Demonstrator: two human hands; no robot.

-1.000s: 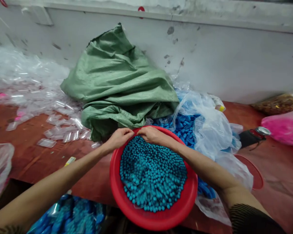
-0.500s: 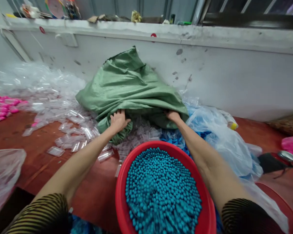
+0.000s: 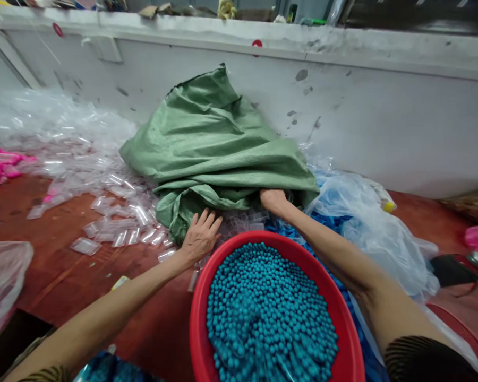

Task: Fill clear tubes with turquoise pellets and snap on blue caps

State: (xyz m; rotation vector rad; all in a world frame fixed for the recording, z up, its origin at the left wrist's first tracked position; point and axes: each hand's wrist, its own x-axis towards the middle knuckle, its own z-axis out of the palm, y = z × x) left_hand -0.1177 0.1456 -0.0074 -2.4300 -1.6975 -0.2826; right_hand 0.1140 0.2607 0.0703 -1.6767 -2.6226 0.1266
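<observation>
A red basin full of small teal round-capped pieces sits at the near table edge. Behind it lies a crumpled green woven sack. My left hand rests flat, fingers spread, on small clear plastic packets at the sack's lower edge, beside the basin's rim. My right hand reaches under the sack's hem; its fingers are hidden by the fabric.
Clear packets and plastic film litter the red-brown table on the left, with pink pieces at the far left. A clear bag of blue parts lies right of the sack. A white wall runs behind.
My left hand let go of the sack's edge and dropped flat onto the clear packets. My right hand stays under the sack's hem. The view shifted slightly.
</observation>
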